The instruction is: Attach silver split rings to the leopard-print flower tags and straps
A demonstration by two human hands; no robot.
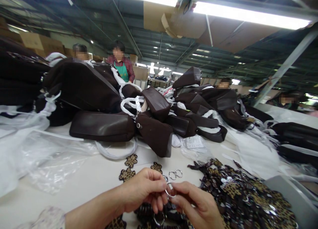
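My left hand [144, 189] and my right hand [196, 202] meet at the bottom centre, both pinched on a small metal key ring [169, 192] held between the fingertips. Below the hands hangs a dark leopard-print charm [159, 215], partly hidden. Two loose metal rings [175, 174] lie on the table just beyond my fingers. Leopard-print bear-shaped charms [131, 160] lie flat on the white table to the left of them.
A heap of leopard-print charms [245, 196] fills the right foreground beside a grey tray edge [285, 192]. Dark brown bags [101, 125] with white wrapping pile across the table's middle. Clear plastic bags [49, 162] lie left. Several people work behind the pile.
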